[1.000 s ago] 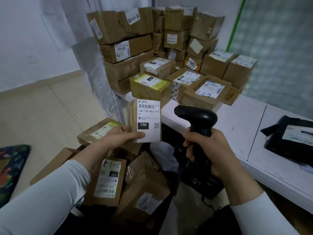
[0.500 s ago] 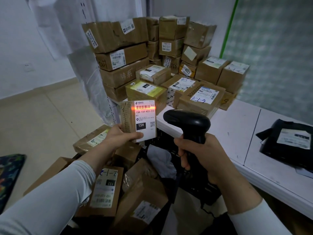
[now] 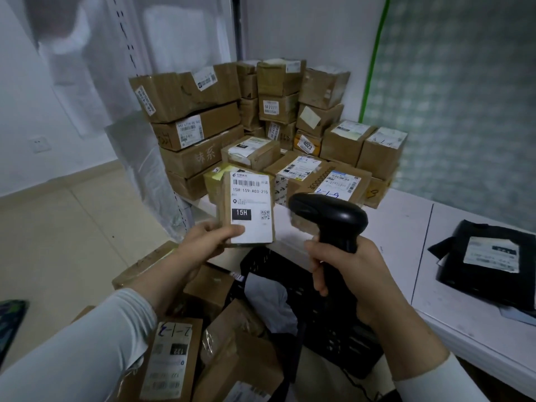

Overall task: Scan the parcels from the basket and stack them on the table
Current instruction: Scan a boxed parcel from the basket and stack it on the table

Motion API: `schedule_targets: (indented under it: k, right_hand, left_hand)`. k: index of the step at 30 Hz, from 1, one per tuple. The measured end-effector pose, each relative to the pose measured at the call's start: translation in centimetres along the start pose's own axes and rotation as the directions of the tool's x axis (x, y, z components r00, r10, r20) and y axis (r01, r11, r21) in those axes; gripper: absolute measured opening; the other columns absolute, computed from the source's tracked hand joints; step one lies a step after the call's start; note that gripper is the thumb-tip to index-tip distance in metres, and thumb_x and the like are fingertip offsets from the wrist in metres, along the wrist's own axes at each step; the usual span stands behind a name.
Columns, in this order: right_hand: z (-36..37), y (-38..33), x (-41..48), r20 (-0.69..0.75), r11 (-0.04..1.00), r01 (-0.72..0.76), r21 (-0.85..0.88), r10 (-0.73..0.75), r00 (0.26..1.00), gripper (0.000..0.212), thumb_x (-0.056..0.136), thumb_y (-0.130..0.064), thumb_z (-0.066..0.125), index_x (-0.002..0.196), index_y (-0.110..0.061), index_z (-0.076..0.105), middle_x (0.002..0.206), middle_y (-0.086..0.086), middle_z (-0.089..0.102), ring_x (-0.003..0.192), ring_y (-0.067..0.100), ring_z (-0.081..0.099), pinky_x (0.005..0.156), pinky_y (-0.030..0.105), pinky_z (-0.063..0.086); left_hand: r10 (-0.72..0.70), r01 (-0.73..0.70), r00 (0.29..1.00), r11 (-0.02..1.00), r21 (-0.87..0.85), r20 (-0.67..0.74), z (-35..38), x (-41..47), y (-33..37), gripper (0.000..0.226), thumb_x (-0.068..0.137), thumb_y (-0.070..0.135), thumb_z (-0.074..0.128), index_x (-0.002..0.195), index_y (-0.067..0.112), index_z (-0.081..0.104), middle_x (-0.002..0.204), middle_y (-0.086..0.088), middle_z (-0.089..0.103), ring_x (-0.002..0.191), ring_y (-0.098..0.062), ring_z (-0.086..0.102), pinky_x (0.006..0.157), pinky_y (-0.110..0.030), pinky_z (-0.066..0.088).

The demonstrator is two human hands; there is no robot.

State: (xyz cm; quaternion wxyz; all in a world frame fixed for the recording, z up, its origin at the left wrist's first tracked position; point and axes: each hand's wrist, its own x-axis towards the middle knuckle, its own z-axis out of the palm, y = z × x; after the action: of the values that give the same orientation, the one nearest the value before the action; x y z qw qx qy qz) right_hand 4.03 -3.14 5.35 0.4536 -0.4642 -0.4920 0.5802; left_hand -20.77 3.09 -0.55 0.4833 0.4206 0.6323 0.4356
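So, a small brown parcel (image 3: 246,207) with a white label marked 15H is gripped in the left hand (image 3: 203,242). The thumb is laid across the bottom of the label and the fingers are tucked behind. It's held upright with the label turned toward the camera, up over the near edge of the white bench (image 3: 400,227) and just in front of the boxes stacked there.

A black scanner (image 3: 327,216) is clenched by its handle in the right hand (image 3: 353,274), just right of the parcel. Its head is turned left toward the parcel, close but not touching, and the nose is a bit blurred.

Down below the hands, a black perforated basket (image 3: 319,300) is parked against the near side of the bench, with a grey bag (image 3: 269,297) seen inside. More brown parcels are heaped at the near left, one (image 3: 171,358) marked 2-1-2 in blue pen. Whether those are sat in the basket can't really be told.

At the far left end of the bench, a big pile of cardboard boxes (image 3: 203,126) is stacked against the wall. A black mailer bag (image 3: 490,262) with a white label is laid flat on the right, well apart from everything else.
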Motion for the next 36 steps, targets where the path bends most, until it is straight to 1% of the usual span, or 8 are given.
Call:
schedule_targets:
  k: [4,8,16,23,28,30,32,36]
  right_hand:
    - [-1.5,-2.0,1.8,-0.081,0.992,0.048,0.114,-0.039,0.996,0.008,0.084,-0.005,0.066,0.08,-0.004,0.059,0.057,0.011,0.054,0.04,0.021,0.047,0.041,0.027,0.037]
    - [-4.1,-3.8,4.0,-0.184,0.977,0.097,0.191,-0.061,0.981,0.007,0.083,-0.004,0.066,0.079,-0.004,0.06,0.057,0.013,0.053,0.039,0.022,0.044,0.04,0.027,0.035]
    - [-9.5,-4.5,8.0,-0.27,0.973,0.11,0.204,-0.052,0.961,0.009,0.081,-0.006,0.069,0.085,-0.003,0.061,0.058,0.013,0.055,0.041,0.022,0.047,0.042,0.028,0.038]
    - [-11.8,-3.2,11.5,-0.245,0.969,0.081,0.235,-0.021,0.969,0.024,0.08,-0.006,0.069,0.057,-0.009,0.062,0.055,0.018,0.048,0.041,0.023,0.045,0.043,0.028,0.037]
    - [-12.5,-2.6,12.9,-0.224,0.971,0.077,0.227,-0.025,0.974,0.021,0.081,-0.005,0.068,0.062,-0.007,0.059,0.055,0.015,0.048,0.042,0.023,0.046,0.044,0.029,0.038]
    - [-12.6,-2.3,13.2,-0.221,0.97,0.067,0.231,-0.015,0.975,0.02,0.082,-0.004,0.067,0.064,-0.006,0.058,0.054,0.013,0.049,0.042,0.023,0.046,0.044,0.028,0.038]
    - [-12.6,-2.1,13.4,-0.224,0.969,0.065,0.24,-0.01,0.975,0.019,0.082,-0.003,0.066,0.066,-0.005,0.058,0.054,0.013,0.049,0.041,0.023,0.046,0.044,0.028,0.038]
    - [-12.3,-1.8,13.7,-0.22,0.968,0.065,0.241,-0.011,0.975,0.017,0.082,-0.002,0.065,0.066,-0.005,0.059,0.054,0.014,0.049,0.041,0.024,0.046,0.043,0.028,0.038]
  left_hand:
    - [0.071,-0.068,0.996,0.997,-0.045,0.057,2.6,1.1,5.8,0.025,0.08,0.024,0.073,0.101,0.012,0.068,0.099,-0.006,0.072,0.089,-0.017,0.066,0.087,-0.032,0.053]
    - [0.132,-0.119,0.982,0.988,-0.097,0.135,6.1,3.8,11.3,0.036,0.077,0.035,0.074,0.109,0.018,0.069,0.104,-0.001,0.073,0.1,-0.018,0.067,0.076,-0.032,0.055]
    - [0.103,-0.072,0.978,0.983,-0.17,0.181,15.5,9.7,19.6,0.023,0.085,0.037,0.067,0.093,0.015,0.064,0.065,0.003,0.07,0.067,-0.013,0.065,0.059,-0.03,0.058]
    - [0.073,-0.054,0.991,0.984,-0.168,0.112,20.5,15.8,22.6,0.045,0.084,0.042,0.068,0.12,0.019,0.054,0.097,-0.001,0.06,0.085,-0.02,0.061,0.068,-0.038,0.058]
    - [0.084,-0.078,0.996,0.984,-0.159,0.032,22.8,18.5,23.4,0.034,0.091,0.042,0.059,0.113,0.018,0.05,0.099,-0.003,0.056,0.092,-0.024,0.055,0.079,-0.042,0.057]
    - [0.181,-0.183,0.983,0.982,-0.056,-0.041,23.4,19.5,22.7,0.053,0.089,0.045,0.06,0.128,0.015,0.045,0.123,-0.01,0.056,0.111,-0.032,0.053,0.093,-0.048,0.051]
    - [0.444,-0.399,0.895,0.839,0.372,-0.043,23.4,19.4,21.4,0.078,0.084,0.047,0.064,0.148,0.025,0.025,0.151,-0.016,0.029,0.136,-0.036,0.031,0.109,-0.051,0.034]
    - [0.71,-0.618,0.582,0.069,0.784,0.397,22.9,19.2,19.9,0.08,0.083,0.028,0.067,0.149,0.035,0.022,0.156,-0.011,0.011,0.145,-0.03,0.004,0.114,-0.049,0.026]
